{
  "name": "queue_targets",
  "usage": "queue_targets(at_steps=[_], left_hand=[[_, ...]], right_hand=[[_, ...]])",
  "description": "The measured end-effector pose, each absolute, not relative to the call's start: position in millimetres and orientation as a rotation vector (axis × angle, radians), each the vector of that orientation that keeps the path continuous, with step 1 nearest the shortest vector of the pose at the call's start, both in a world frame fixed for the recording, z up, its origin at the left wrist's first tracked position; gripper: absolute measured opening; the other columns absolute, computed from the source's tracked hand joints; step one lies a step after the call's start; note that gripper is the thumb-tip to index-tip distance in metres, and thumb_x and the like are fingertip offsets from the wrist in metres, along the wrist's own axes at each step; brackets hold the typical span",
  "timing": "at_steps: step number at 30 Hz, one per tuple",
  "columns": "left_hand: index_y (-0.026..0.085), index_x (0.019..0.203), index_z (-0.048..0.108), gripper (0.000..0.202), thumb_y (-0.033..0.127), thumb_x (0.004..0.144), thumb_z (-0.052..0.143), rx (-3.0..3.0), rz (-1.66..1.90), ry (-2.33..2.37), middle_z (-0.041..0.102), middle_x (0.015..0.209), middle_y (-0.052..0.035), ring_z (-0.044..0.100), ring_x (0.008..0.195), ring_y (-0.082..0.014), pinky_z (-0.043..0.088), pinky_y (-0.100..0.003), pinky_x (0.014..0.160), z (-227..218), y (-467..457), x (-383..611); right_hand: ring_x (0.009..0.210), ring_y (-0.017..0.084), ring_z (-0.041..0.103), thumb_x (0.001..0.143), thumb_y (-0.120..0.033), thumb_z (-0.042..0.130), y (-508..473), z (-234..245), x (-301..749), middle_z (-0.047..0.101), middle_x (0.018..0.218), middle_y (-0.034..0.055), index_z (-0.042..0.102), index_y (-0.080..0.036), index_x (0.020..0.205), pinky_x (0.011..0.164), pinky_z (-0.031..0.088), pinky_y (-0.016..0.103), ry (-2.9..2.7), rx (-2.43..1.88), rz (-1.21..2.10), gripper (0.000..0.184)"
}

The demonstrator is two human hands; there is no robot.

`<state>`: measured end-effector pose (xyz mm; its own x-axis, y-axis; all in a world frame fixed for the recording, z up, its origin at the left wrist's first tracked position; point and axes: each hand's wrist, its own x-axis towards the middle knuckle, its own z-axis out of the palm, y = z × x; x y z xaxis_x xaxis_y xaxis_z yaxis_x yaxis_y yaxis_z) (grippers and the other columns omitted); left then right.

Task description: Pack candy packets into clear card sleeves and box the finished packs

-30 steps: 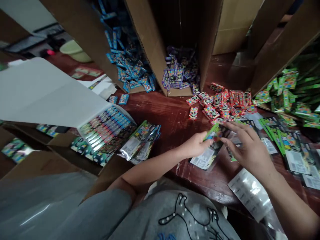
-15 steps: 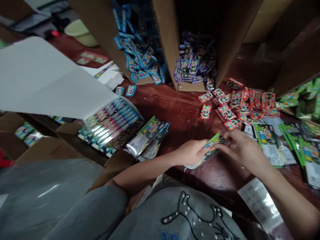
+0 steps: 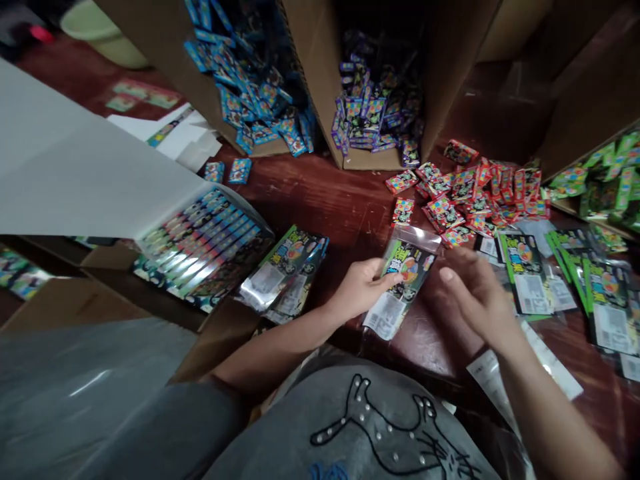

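My left hand [image 3: 357,288] grips a flat pouch [image 3: 386,317], black and green with a clear plastic flap at its top end. The thumb lies across the pouch's printed front. Just right of the pouch, my right hand [image 3: 477,297] is open and holds nothing, its thumb apart from its blurred fingers. Beyond it lies a loose heap of small red candy packets [image 3: 443,212]. To the right of that hand, similar green-and-black pouches [image 3: 533,280] rest on the table. Two more stacked pouches [image 3: 290,263] lie left of my left hand.
Upended cardboard boxes at the back hold blue packets [image 3: 255,100] and purple packets [image 3: 367,117]. Green packets [image 3: 615,180] fill a box at far right. An open carton [image 3: 200,247] with rows of pouches stands left, its white flap [image 3: 65,160] raised. A white sheet [image 3: 555,360] lies near my right forearm.
My right hand has come away from the pouch and opened. The pouch, in my left hand, now stands more upright with its clear flap showing. The whole view has shifted slightly.
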<state>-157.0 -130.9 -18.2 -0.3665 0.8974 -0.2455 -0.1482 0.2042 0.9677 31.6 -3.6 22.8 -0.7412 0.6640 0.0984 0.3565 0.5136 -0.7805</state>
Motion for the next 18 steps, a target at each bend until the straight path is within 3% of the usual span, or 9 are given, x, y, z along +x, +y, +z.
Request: queue_targets(at_steps=[3, 6, 9, 13, 15, 17, 18], left_hand=[[0.015, 0.110, 0.077, 0.028, 0.037, 0.093, 0.077, 0.641, 1.477, 1.527, 0.082, 0.110, -0.0091, 0.076, 0.097, -0.0205, 0.060, -0.033, 0.090, -28.2, -126.4, -136.0], [0.014, 0.115, 0.076, 0.035, 0.043, 0.095, 0.075, 0.637, 1.523, 1.576, 0.081, 0.114, -0.0119, 0.077, 0.102, -0.0231, 0.061, -0.033, 0.091, -41.1, -124.5, -122.9], [0.017, 0.123, 0.073, 0.044, 0.051, 0.095, 0.074, 0.814, 1.319, 1.711, 0.080, 0.117, -0.0128, 0.077, 0.105, -0.0266, 0.061, -0.034, 0.090, -38.3, -124.4, -136.7], [0.021, 0.155, 0.050, 0.079, 0.056, 0.091, 0.079, 1.211, 0.951, 1.988, 0.064, 0.152, -0.0164, 0.068, 0.129, -0.0308, 0.058, -0.040, 0.105, 1.0, -111.0, -212.7], [0.018, 0.159, 0.045, 0.069, 0.049, 0.102, 0.068, 1.308, 0.699, 2.380, 0.050, 0.164, -0.0179, 0.053, 0.148, -0.0310, 0.048, -0.042, 0.119, 25.8, -96.2, -272.6], [0.023, 0.155, 0.051, 0.052, 0.037, 0.106, 0.062, 1.081, 0.174, 2.760, 0.053, 0.162, -0.0139, 0.053, 0.147, -0.0294, 0.047, -0.041, 0.120, 47.0, -81.7, -337.0], [0.018, 0.150, 0.056, 0.047, 0.034, 0.105, 0.062, 0.943, 0.075, 2.824, 0.058, 0.154, -0.0175, 0.057, 0.143, -0.0329, 0.049, -0.047, 0.117, 55.0, -76.4, -368.0]], right_hand=[[0.084, 0.028, 0.077, 0.107, -0.053, 0.049, -41.3, -2.4, 26.2, 0.079, 0.096, 0.0107, 0.066, -0.023, 0.115, 0.066, 0.058, 0.037, -2.361, -1.063, 1.057, 0.036], [0.049, 0.026, 0.062, 0.107, -0.050, 0.047, -62.4, -19.4, 17.0, 0.069, 0.068, 0.0089, 0.066, -0.020, 0.108, 0.044, 0.034, 0.033, -2.359, -1.189, 0.708, 0.036], [0.037, 0.020, 0.043, 0.106, -0.046, 0.045, -58.5, -33.5, 7.4, 0.055, 0.054, 0.0033, 0.064, -0.022, 0.095, 0.045, 0.023, 0.032, -2.315, -1.213, 0.559, 0.033], [0.041, 0.018, 0.040, 0.105, -0.041, 0.044, -35.8, -50.0, 3.6, 0.048, 0.053, -0.0002, 0.059, -0.022, 0.088, 0.051, 0.023, 0.031, -2.360, -1.419, 0.506, 0.030], [0.044, 0.019, 0.046, 0.106, -0.039, 0.044, -27.8, -53.8, 6.6, 0.052, 0.055, 0.0006, 0.060, -0.020, 0.093, 0.053, 0.026, 0.031, -2.481, -1.500, 0.523, 0.027], [0.048, 0.022, 0.056, 0.108, -0.038, 0.043, -24.6, -50.7, 9.7, 0.058, 0.057, 0.0028, 0.061, -0.018, 0.100, 0.054, 0.029, 0.031, -2.688, -1.530, 0.562, 0.028], [0.051, 0.024, 0.061, 0.109, -0.040, 0.042, -23.9, -45.6, 9.9, 0.061, 0.058, 0.0041, 0.062, -0.018, 0.104, 0.054, 0.031, 0.031, -2.804, -1.537, 0.559, 0.031]])
